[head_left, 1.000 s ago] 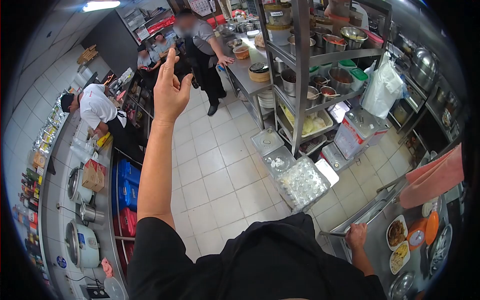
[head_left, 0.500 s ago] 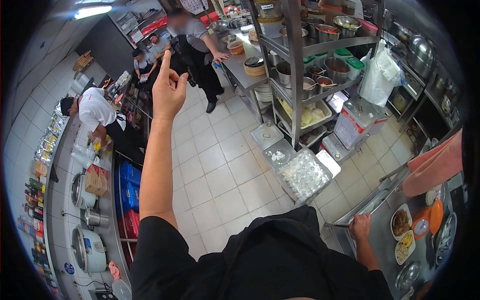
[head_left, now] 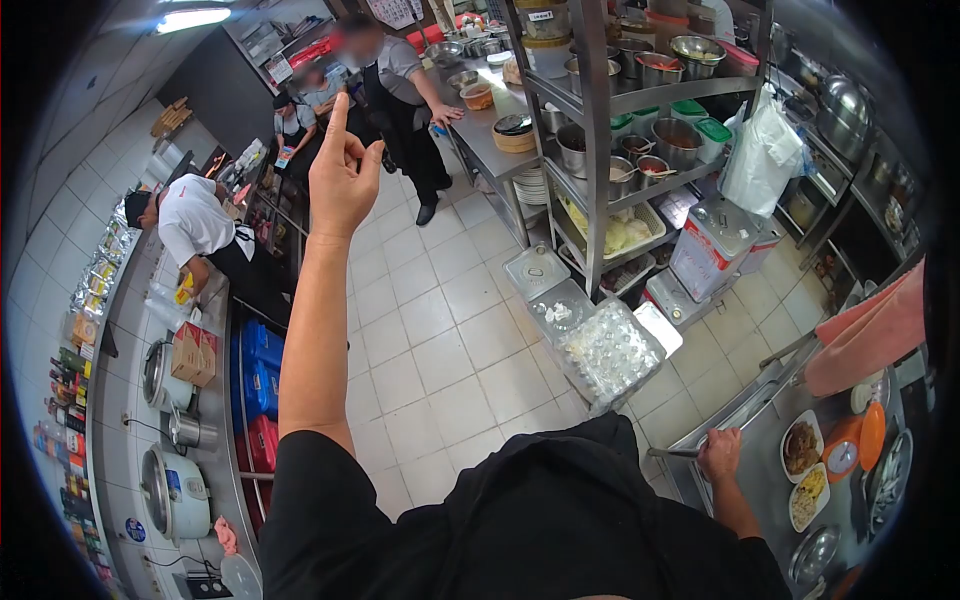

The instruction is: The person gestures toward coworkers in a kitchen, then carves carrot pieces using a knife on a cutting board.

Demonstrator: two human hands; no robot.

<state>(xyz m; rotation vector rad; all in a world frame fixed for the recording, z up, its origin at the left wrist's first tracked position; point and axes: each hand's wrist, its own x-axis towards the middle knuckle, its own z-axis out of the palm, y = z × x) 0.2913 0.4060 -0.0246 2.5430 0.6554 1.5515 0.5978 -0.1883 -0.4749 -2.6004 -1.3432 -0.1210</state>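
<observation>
Rice cooker (head_left: 175,495): eight o'clock, on the left-hand counter.
Cardboard box (head_left: 194,354): just below nine o'clock, on that same counter.
White-shirted person (head_left: 197,216): between nine and ten o'clock, bent over the counter.
Left hand (head_left: 343,180): between ten and eleven o'clock, raised in the air on a stretched arm; half open and empty, index finger straight, other fingers folded, thumb apart.
Standing person (head_left: 388,82): eleven o'clock, one hand on the steel worktop (head_left: 484,141).
Shelf rack (head_left: 596,140): one o'clock, bearing pots and tubs.
Right hand (head_left: 719,454): four o'clock, touching the steel counter (head_left: 757,463) at its edge, fingers curled; whether they close around the metal bar (head_left: 675,452) cannot be told.
Food dishes (head_left: 803,445): four o'clock, two, on the steel counter, near the right hand.
Pink towel (head_left: 868,345): three o'clock, hanging.
</observation>
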